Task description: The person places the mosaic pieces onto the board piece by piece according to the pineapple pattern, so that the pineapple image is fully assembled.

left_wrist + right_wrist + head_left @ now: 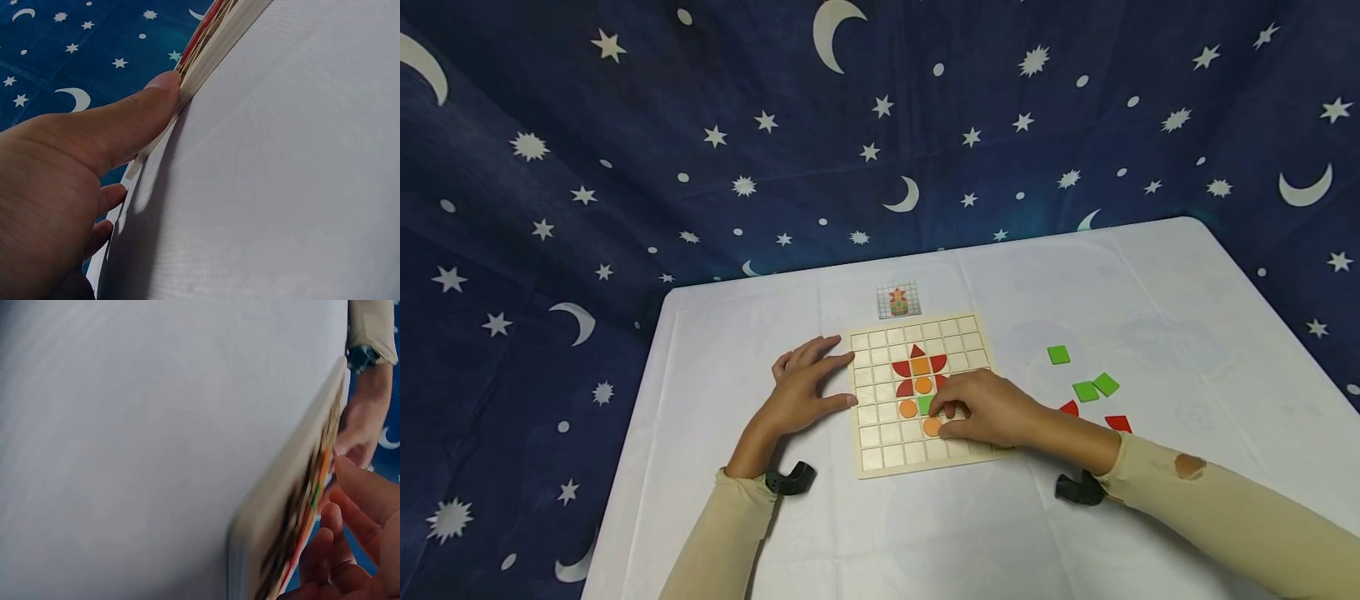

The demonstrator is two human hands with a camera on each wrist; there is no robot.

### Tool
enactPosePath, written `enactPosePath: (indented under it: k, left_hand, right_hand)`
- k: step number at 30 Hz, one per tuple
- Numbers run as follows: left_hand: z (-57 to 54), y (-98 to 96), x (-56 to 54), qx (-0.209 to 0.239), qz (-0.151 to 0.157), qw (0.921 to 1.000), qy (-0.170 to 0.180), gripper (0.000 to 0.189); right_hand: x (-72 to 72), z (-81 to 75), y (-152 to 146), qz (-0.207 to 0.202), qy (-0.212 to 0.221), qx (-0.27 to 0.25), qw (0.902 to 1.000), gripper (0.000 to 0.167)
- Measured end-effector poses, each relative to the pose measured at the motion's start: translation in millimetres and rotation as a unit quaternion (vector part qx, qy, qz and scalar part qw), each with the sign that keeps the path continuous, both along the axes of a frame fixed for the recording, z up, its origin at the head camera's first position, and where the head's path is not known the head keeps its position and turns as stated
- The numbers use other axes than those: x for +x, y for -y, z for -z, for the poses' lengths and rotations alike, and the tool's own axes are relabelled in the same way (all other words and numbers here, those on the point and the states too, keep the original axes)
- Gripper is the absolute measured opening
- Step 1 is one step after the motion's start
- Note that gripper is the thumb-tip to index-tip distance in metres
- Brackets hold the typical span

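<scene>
The orange circle [932,427], with no long axis, lies at your right hand's [988,408] fingertips, just left of the thumb; I cannot tell whether they pinch it. Beyond it, by the index fingertip, sits the green square [926,405]. Your left hand [803,392], farther off, spreads its fingers at the board's [869,436] edge.

- Pale gridded board [891,435]: flat, its left edge touched by the left hand's [801,392] thumb.
- Orange disc [932,427]: lies in a cell, at the right hand's [992,407] thumb tip.
- Green square [924,406]: just beyond that disc, partly hidden.
- Red triangle [917,352]: above an orange square [920,367].
- Loose green squares [1086,392]: right of the board.
</scene>
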State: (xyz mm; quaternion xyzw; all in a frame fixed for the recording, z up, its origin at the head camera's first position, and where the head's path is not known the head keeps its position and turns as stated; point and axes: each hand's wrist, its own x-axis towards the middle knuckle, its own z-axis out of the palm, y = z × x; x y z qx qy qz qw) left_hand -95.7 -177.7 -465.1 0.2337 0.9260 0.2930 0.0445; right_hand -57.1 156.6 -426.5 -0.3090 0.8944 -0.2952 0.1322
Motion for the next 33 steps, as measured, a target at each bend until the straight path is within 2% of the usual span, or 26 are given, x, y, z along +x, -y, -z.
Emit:
enactPosePath:
  k: [7,12,15,18,22,28,33]
  left_hand:
    - [2.5,0.5,-1.9,-0.009,0.001,1.0,-0.001,0.073]
    - [2.8,0.4,-2.1,-0.009,0.0,1.0,-0.001,0.072]
    - [3.4,0.7,-2.0,-0.01,-0.001,1.0,0.001,0.072]
    - [4.0,1.5,-1.7,-0.011,-0.002,0.9999,0.002,0.072]
    - [3.4,1.4,-1.1,-0.012,-0.002,0.9999,0.0,0.072]
    - [3.2,1.6,-0.4,-0.004,-0.002,1.0,0.0,0.071]
    - [2.8,0.9,-0.5,-0.004,-0.002,1.0,0.001,0.071]
  right_hand:
    - [-11.9,-14.7,-39,0.051,-0.015,-0.032,0.9981,0.02]
    - [-21.8,-21.1,-81,0.098,-0.076,-0.009,0.9923,0.018]
    - [-26.0,-22.4,-105,0.128,-0.098,0.015,0.9868,0.018]
    - [-30.8,-21.0,-125,0.157,-0.085,0.039,0.9832,0.019]
    - [-36.7,-16.5,-142,0.184,-0.041,0.079,0.9789,0.026]
    - [-41.8,-8.8,-152,0.191,-0.006,0.112,0.9751,0.036]
    - [-42.4,-5.3,-155,0.187,0.001,0.114,0.9756,0.04]
